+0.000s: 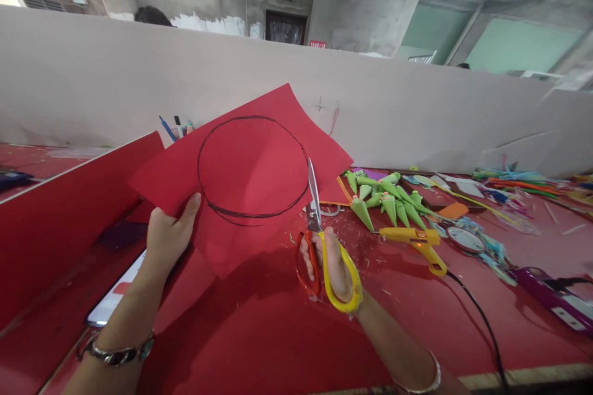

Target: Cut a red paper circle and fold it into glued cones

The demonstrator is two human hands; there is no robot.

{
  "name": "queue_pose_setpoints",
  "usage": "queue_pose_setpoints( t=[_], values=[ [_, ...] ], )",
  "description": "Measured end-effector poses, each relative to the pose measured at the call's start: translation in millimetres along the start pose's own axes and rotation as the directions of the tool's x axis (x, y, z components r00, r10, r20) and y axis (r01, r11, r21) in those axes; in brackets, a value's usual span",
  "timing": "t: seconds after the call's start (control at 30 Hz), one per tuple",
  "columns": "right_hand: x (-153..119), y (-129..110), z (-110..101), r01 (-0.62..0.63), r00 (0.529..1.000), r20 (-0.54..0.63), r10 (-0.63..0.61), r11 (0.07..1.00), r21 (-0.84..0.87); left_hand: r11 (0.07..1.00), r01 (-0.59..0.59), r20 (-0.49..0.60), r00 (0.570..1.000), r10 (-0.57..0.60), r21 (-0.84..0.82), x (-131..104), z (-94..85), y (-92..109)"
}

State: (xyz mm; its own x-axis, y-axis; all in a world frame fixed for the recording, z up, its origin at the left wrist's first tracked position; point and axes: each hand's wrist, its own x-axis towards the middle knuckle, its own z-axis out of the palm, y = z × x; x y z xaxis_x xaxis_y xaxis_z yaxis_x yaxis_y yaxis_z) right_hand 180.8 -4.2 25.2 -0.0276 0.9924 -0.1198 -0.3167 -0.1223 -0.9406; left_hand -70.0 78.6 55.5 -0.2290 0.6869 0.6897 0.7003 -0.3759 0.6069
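A sheet of red paper (252,166) is held up in front of me, with a large black circle drawn on it. My left hand (173,228) grips its lower left edge, thumb on the near face and the other fingers hidden behind. In my right hand (336,262) is a pair of scissors (315,197) with one yellow and one red handle loop. Their blades point upward at the right side of the drawn circle, slightly parted. Whether paper lies between the blades is hard to make out.
Right of the scissors lie several green paper cones (389,200) and a yellow glue gun (412,236) with a black cord. A phone (115,290) rests under my left forearm. Farther right are colourful craft stems (519,184) and a purple device (551,296). A pale partition (417,111) stands behind.
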Motion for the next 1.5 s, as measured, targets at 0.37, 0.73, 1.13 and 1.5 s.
queue_pose_setpoints(
  t=[0.37, 0.73, 1.13, 1.5],
  values=[
    [1, -3, 2, -0.024, 1.0, -0.006, 0.024, 0.999, -0.022, 0.999, 0.041, 0.013, 0.999, -0.041, -0.002, 1, -2.4, 0],
    [6, 6, -5, -0.02, 0.994, 0.106, 0.009, 0.995, 0.098, 0.989, 0.149, -0.004, 0.989, -0.149, 0.011, 5, -11.4, -2],
    [7, 9, -8, 0.068, 0.997, 0.035, -0.067, 0.997, -0.033, 0.985, 0.169, 0.096, 0.982, -0.165, -0.034, 7, -14.7, 0],
    [2, 5, 0, 0.01, 0.999, 0.039, -0.007, 0.998, -0.063, 0.991, 0.137, 0.132, 0.982, -0.137, 0.009, 8, -11.7, 0]
  ],
)
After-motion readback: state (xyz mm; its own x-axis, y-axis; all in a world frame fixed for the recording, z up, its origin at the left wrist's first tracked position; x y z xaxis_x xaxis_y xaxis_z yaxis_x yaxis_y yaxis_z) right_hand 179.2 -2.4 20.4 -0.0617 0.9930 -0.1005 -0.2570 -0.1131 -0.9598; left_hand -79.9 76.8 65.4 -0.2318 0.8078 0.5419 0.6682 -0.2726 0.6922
